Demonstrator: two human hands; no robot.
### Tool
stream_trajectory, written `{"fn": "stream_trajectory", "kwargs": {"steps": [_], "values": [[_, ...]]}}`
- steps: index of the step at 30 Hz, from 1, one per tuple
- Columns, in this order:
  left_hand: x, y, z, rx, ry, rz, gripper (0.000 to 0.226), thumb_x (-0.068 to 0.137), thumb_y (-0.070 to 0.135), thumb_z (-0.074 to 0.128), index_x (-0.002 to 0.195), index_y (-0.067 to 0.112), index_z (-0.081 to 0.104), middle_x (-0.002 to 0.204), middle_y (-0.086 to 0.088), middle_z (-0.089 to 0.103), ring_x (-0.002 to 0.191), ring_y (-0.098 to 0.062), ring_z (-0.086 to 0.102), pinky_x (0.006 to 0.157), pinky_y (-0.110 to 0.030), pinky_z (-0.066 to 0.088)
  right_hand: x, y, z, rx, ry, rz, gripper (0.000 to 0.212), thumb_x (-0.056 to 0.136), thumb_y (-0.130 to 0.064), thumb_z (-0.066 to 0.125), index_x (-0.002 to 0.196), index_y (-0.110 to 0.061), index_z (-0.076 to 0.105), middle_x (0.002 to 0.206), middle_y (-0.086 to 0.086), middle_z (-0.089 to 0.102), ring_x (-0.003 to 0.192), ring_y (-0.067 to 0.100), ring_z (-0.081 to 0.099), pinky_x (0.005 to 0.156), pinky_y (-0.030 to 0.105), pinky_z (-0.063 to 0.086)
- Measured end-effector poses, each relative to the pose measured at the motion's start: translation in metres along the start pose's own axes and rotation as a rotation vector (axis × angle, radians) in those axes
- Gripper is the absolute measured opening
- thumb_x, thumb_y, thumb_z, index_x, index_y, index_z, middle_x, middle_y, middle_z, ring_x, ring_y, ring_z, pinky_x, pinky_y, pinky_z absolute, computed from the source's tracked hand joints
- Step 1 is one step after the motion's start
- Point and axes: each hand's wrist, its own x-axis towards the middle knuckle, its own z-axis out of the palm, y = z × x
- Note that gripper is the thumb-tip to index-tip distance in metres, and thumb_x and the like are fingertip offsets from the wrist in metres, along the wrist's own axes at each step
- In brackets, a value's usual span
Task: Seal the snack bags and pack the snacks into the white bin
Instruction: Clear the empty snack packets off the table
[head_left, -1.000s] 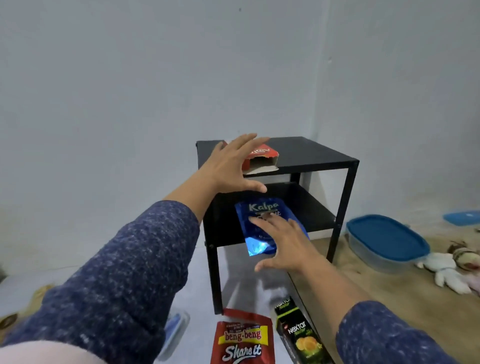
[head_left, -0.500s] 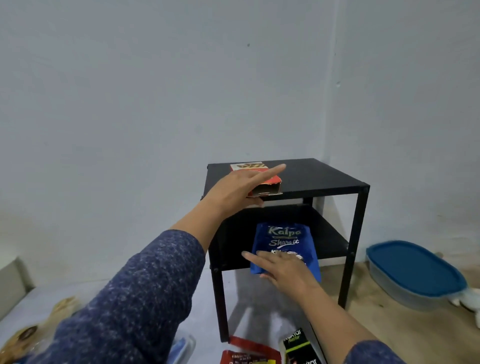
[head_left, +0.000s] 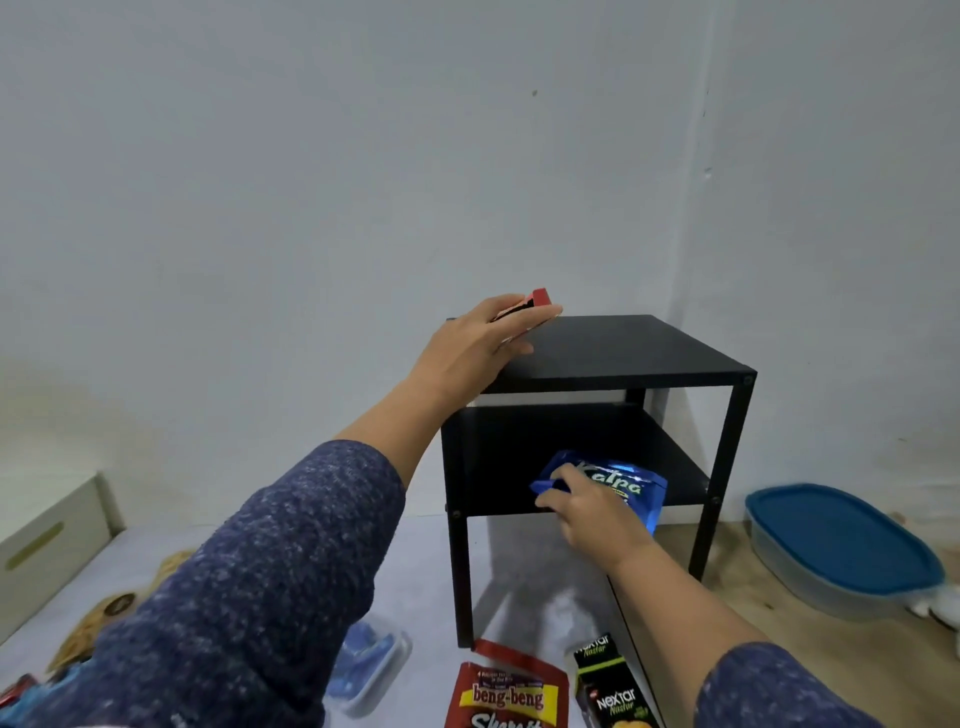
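A second earlier your left hand (head_left: 478, 343) only hovered, spread, over the small red cardboard snack box (head_left: 524, 306) at the near left corner of the black metal table (head_left: 623, 353); now its fingers curled round the box and tipped it up. Your right hand (head_left: 587, 512) went from lying flat to pinching the shiny blue foil pouch (head_left: 623, 486) on the lower shelf (head_left: 680, 467)'s front edge. Both snacks looked ready to lift, though still unsealed and nowhere near the white bin (head_left: 47, 540).

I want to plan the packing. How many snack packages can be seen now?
4. Red box under the left hand on the black table; blue Kalpa bag in the right hand on the shelf; Beng-Beng bag and Nextar box on the floor. Others may be hidden.
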Motion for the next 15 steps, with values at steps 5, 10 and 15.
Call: {"fn": "stream_trajectory", "kwargs": {"steps": [5,10,15], "values": [[-0.008,-0.002,-0.031,-0.102,0.035,-0.134,0.045,0.091,0.024,0.059,0.134,0.032,0.049,0.135,-0.001,0.053,0.117,-0.025,0.054,0.093,-0.028,0.043,-0.002,-0.023,-0.026,0.182,0.057,0.047,0.034,0.084,-0.039,0.063,0.109,-0.015,0.064,0.106,-0.001,0.05,0.088,0.017,0.057,0.075,0.026,0.047],[-0.028,-0.017,-0.071,-0.138,0.1,-0.221,0.046,0.09,0.02,0.061,0.134,0.027,0.05,0.126,-0.004,0.059,0.109,-0.024,0.056,0.087,-0.027,0.045,0.005,-0.059,-0.054,0.21,0.008,-0.017,0.033,0.084,-0.029,0.068,0.113,-0.021,0.053,0.094,-0.006,0.046,0.079,0.016,0.052,0.071,0.027,0.05],[-0.072,-0.039,-0.114,-0.139,0.094,-0.28,0.044,0.089,0.021,0.063,0.131,0.025,0.053,0.114,-0.006,0.064,0.097,-0.025,0.059,0.08,-0.033,0.051,0.009,-0.114,-0.067,0.204,-0.04,-0.046,0.038,0.089,-0.011,0.06,0.123,-0.025,0.051,0.09,-0.004,0.052,0.08,0.014,0.055,0.077,0.028,0.052]]}}
